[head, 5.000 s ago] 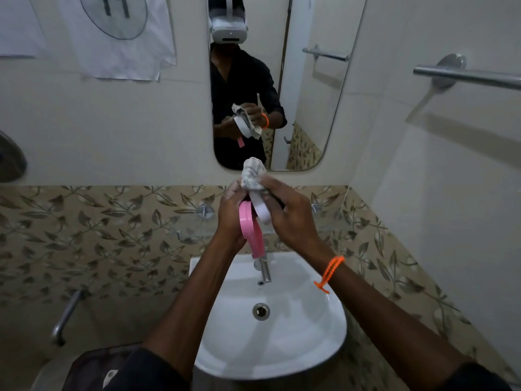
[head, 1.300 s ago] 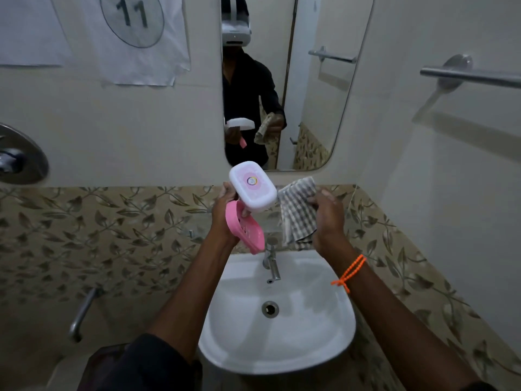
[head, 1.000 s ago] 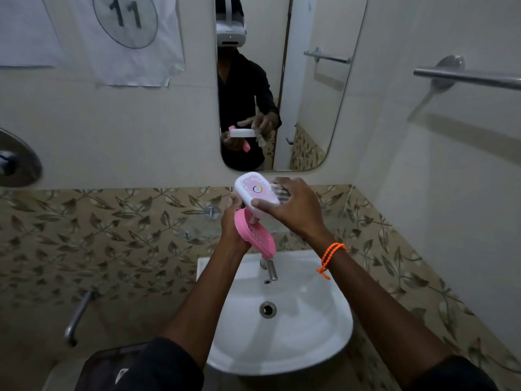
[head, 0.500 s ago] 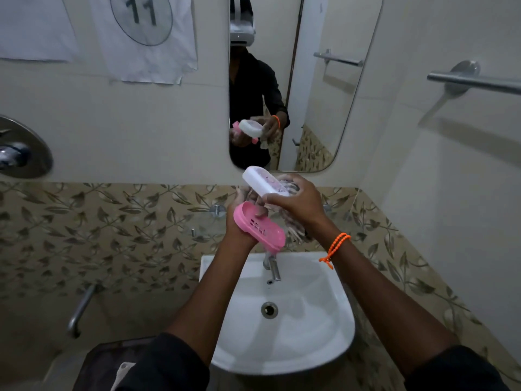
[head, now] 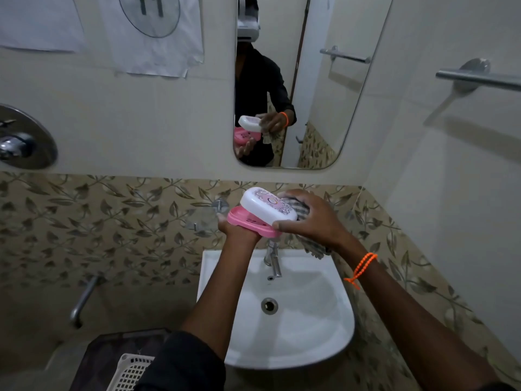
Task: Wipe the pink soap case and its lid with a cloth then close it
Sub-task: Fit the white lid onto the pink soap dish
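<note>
Holding the pink soap case [head: 248, 222] from beneath above the sink [head: 332, 328], the left hand [head: 239, 231] cups its base; the right hand [head: 313, 215] grips the white lid [head: 265, 206] tilted over it, with the checked cloth [head: 300, 210] bunched under its fingers.

Near the centre of the frame your left hand [head: 236, 230] holds the pink soap case [head: 251, 223] from underneath, above the white sink [head: 318, 328]. Your right hand [head: 308, 218] grips the white lid [head: 267, 206] by its right end, tilted over the case with its near edge touching the pink rim; the lid is not seated. The checked cloth [head: 303, 211] is bunched under your right palm, its tail hanging toward the tap [head: 273, 256]. An orange bracelet [head: 362, 266] circles your right wrist. The mirror [head: 324, 80], upper centre, reflects both hands.
</note>
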